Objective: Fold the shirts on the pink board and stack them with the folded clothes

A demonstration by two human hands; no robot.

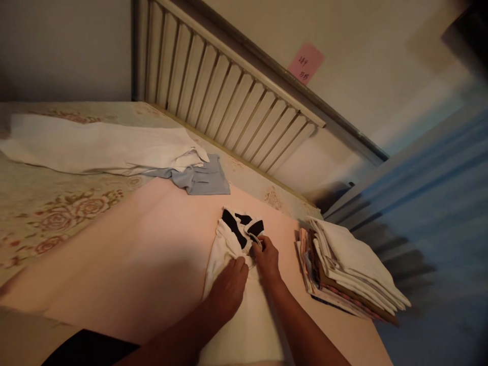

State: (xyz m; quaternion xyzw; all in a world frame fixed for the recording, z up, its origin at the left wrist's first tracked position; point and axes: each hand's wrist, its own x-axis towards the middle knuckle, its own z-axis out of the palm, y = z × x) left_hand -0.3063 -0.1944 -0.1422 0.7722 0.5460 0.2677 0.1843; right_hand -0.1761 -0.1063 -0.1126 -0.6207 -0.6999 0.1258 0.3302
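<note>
A white shirt point(247, 325) with black parts at its collar point(234, 227) lies lengthwise in front of me on a pink cloth. My left hand point(230, 284) is closed on the fabric just below the collar. Beside it on the right, my right hand point(268, 258) pinches the collar's edge between thumb and fingers. Both forearms cover part of the shirt, and its near end runs toward the bottom of the view.
To the right stands a stack of folded clothes point(354, 259). A white garment point(99, 145) and a grey-blue garment point(209, 178) lie at the far left. The pink cloth point(152, 254) covers a flowered sheet point(84, 213). Behind is a slatted headboard point(224, 86); a blue curtain point(438, 218) hangs right.
</note>
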